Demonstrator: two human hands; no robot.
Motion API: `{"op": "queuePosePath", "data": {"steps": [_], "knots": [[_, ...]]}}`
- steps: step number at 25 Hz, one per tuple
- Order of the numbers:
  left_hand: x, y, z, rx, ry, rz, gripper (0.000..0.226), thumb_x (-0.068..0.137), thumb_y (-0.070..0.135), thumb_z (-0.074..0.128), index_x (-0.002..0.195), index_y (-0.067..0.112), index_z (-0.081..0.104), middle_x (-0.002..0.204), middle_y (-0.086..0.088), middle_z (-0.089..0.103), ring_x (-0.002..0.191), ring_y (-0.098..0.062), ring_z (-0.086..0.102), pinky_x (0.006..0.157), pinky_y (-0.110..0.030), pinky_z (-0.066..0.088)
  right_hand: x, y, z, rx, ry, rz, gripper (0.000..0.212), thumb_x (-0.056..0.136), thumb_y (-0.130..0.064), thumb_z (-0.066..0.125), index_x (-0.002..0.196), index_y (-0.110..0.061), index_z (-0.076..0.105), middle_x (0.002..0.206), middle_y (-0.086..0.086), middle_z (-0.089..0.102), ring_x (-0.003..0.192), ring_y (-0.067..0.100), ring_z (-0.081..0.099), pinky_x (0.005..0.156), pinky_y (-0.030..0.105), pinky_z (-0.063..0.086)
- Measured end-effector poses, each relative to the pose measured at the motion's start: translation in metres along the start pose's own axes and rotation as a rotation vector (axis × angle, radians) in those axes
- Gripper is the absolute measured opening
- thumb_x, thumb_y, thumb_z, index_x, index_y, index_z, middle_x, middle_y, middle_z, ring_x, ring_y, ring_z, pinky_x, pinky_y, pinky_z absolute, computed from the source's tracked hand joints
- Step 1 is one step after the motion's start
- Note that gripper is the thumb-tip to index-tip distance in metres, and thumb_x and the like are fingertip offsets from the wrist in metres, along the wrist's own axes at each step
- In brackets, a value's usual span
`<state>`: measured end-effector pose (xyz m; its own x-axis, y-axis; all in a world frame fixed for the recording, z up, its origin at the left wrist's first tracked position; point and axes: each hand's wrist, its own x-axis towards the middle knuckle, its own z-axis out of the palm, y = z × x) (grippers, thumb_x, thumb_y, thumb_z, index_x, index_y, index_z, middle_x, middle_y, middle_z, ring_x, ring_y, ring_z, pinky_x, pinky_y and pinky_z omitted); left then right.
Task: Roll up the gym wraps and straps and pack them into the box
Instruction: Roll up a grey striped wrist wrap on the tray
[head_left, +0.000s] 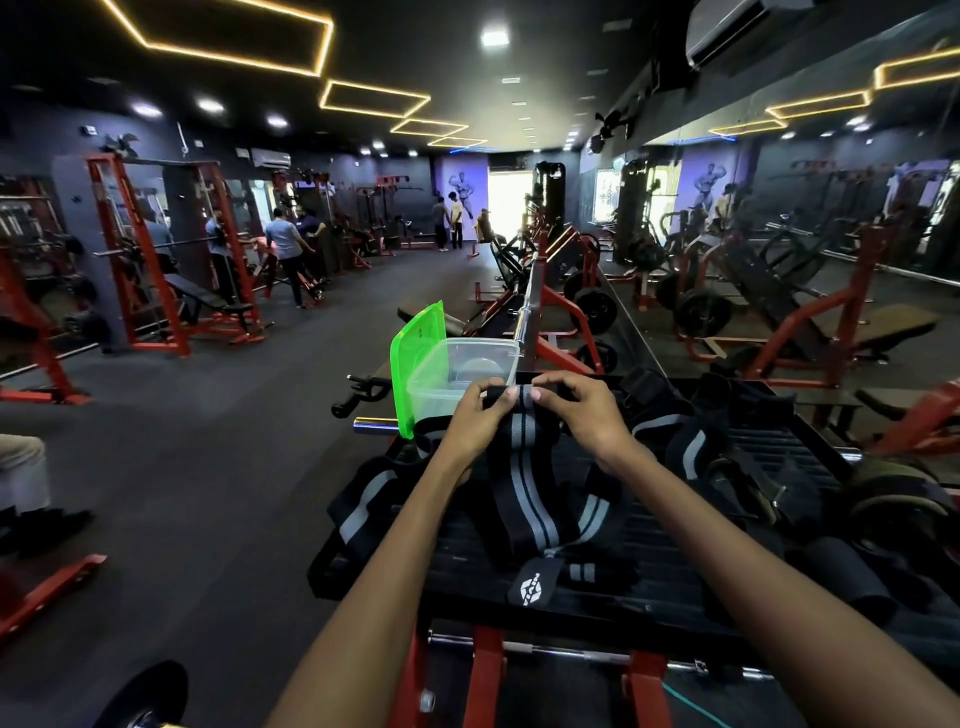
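A long black wrap with grey stripes (527, 488) lies on the black ridged platform (649, 566) and runs up to my hands. My left hand (480, 418) and my right hand (582, 410) both pinch its far end, which is folded over between my fingers. Just behind my hands stands a clear plastic box (457, 376), open, with its green lid (418, 364) propped upright on its left side. More black-and-grey wraps (363, 506) and black straps (748, 478) lie spread over the platform on both sides.
A chrome barbell (530, 306) runs away behind the box on a red rack. Weight plates (893, 514) sit at the platform's right edge, beside a mirror wall. Red machines and several people fill the gym floor at the left and back.
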<state>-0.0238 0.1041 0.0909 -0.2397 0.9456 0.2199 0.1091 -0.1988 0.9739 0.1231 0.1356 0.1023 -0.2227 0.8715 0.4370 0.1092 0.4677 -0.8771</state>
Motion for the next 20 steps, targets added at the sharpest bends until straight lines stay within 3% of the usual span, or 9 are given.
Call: {"op": "queuePosePath", "data": {"steps": [2, 4, 6, 9, 11, 14, 17, 20], "knots": [[0.003, 0.001, -0.002, 0.040, 0.037, 0.002, 0.027, 0.093, 0.033, 0.054, 0.112, 0.015, 0.060, 0.106, 0.000, 0.062, 0.098, -0.012, 0.056, 0.086, -0.025, 0.045, -0.001, -0.003, -0.001, -0.011, 0.004, -0.051, 0.019, 0.080, -0.009, 0.071, 0.099, -0.008, 0.070, 0.094, -0.006, 0.066, 0.085, 0.000, 0.059, 0.080, 0.017, 0.046], [0.006, 0.003, -0.004, 0.041, 0.026, 0.053, 0.022, 0.093, 0.028, 0.055, 0.107, 0.013, 0.063, 0.105, -0.004, 0.065, 0.098, -0.015, 0.060, 0.094, -0.032, 0.047, 0.000, -0.006, -0.002, -0.006, -0.008, -0.095, 0.021, 0.079, -0.006, 0.071, 0.100, -0.007, 0.069, 0.096, -0.008, 0.065, 0.088, -0.005, 0.059, 0.084, 0.012, 0.046], [0.005, 0.008, -0.005, -0.001, 0.020, 0.110, 0.015, 0.092, 0.014, 0.057, 0.106, 0.011, 0.060, 0.098, -0.003, 0.064, 0.088, -0.007, 0.060, 0.087, -0.023, 0.049, 0.002, -0.010, -0.005, 0.009, -0.043, -0.128, 0.023, 0.079, -0.002, 0.070, 0.102, -0.004, 0.067, 0.097, -0.009, 0.064, 0.088, -0.010, 0.058, 0.084, 0.009, 0.042], [0.005, 0.018, -0.006, 0.001, 0.030, 0.211, 0.026, 0.087, -0.003, 0.059, 0.111, 0.005, 0.056, 0.094, 0.004, 0.062, 0.078, 0.013, 0.060, 0.073, -0.007, 0.046, 0.006, -0.017, -0.012, 0.045, -0.096, -0.149, 0.024, 0.085, -0.008, 0.065, 0.109, -0.005, 0.062, 0.099, -0.016, 0.061, 0.088, -0.017, 0.057, 0.081, 0.004, 0.042], [0.007, 0.021, -0.007, 0.034, 0.028, 0.256, 0.030, 0.083, -0.008, 0.061, 0.111, 0.001, 0.056, 0.092, 0.008, 0.061, 0.077, 0.018, 0.059, 0.070, -0.004, 0.045, 0.010, -0.019, -0.017, 0.033, -0.145, -0.118, 0.026, 0.090, -0.018, 0.061, 0.114, -0.010, 0.060, 0.101, -0.019, 0.060, 0.092, -0.011, 0.059, 0.081, 0.010, 0.047], [0.007, 0.024, -0.008, 0.040, 0.045, 0.288, 0.035, 0.078, -0.013, 0.063, 0.112, -0.004, 0.055, 0.093, 0.008, 0.061, 0.079, 0.017, 0.059, 0.070, -0.004, 0.045, 0.016, -0.017, -0.021, 0.001, -0.211, -0.066, 0.027, 0.090, -0.023, 0.060, 0.116, -0.016, 0.060, 0.111, -0.013, 0.058, 0.102, 0.010, 0.060, 0.078, 0.035, 0.055], [0.002, 0.026, -0.005, -0.032, 0.009, 0.225, 0.033, 0.086, 0.006, 0.063, 0.117, 0.010, 0.051, 0.097, 0.002, 0.063, 0.085, 0.004, 0.062, 0.073, -0.008, 0.047, 0.018, -0.017, -0.020, -0.003, -0.170, -0.115, 0.027, 0.089, -0.013, 0.061, 0.116, -0.008, 0.060, 0.109, -0.011, 0.058, 0.100, 0.009, 0.057, 0.074, 0.033, 0.054], [0.002, 0.025, -0.002, 0.009, 0.019, 0.185, 0.019, 0.094, 0.021, 0.054, 0.110, 0.011, 0.056, 0.095, 0.000, 0.064, 0.080, 0.004, 0.060, 0.075, -0.015, 0.047, 0.016, -0.018, -0.013, -0.043, -0.104, -0.212, 0.028, 0.083, -0.001, 0.065, 0.111, -0.004, 0.060, 0.106, -0.012, 0.059, 0.100, -0.001, 0.056, 0.085, 0.013, 0.044]]}}
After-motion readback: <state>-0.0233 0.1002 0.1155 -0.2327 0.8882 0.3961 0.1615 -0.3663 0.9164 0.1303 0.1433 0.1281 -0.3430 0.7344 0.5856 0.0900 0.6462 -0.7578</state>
